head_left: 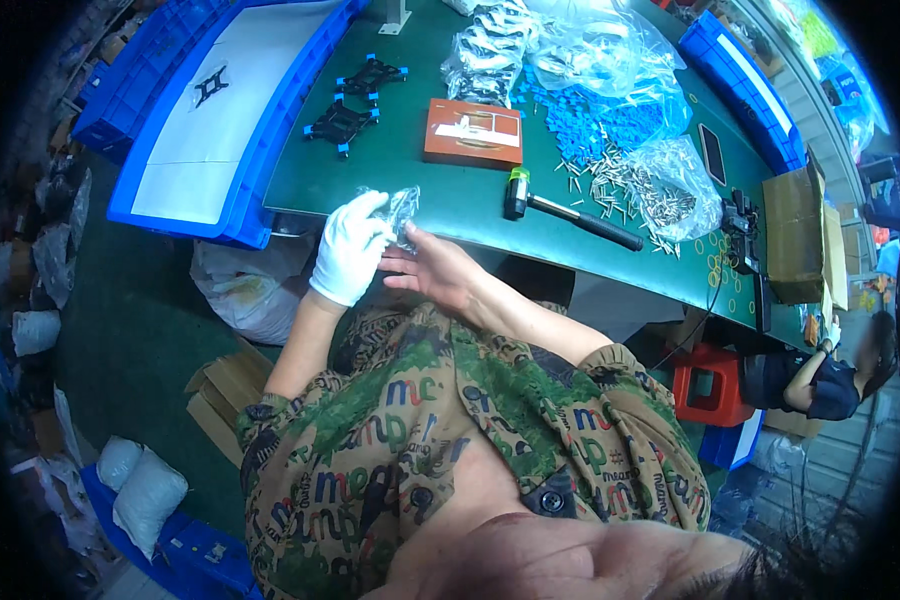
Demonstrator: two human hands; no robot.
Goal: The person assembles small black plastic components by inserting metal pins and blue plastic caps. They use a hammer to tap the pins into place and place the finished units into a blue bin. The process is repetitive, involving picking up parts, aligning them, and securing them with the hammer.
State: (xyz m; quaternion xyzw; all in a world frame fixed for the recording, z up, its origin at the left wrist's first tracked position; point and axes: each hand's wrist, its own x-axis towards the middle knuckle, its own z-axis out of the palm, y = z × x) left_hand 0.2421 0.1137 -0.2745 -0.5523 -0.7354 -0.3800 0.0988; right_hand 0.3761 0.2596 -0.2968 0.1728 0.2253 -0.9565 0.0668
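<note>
My left hand [348,252], in a white glove, pinches a small crinkled clear plastic bag [402,208] at the table's near edge. Something dark shows inside the bag, too blurred by the film to name. My bare right hand [438,270] comes from the right and has the bag's lower end between thumb and fingers. Beyond the hands, two black X-shaped frames with blue corner pieces, a farther one [372,75] and a nearer one [341,124], lie on the green table [370,172]. A mallet [570,212] with a black handle lies to the right.
An orange-brown box [473,133] sits mid-table. Behind it are bagged parts [485,55], a heap of blue pieces [585,120] and loose metal screws [610,185]. A blue tray [185,190] at left holds another black frame [210,88]. A phone [711,153] and cardboard box [798,240] stand right; another person [820,385] sits beyond.
</note>
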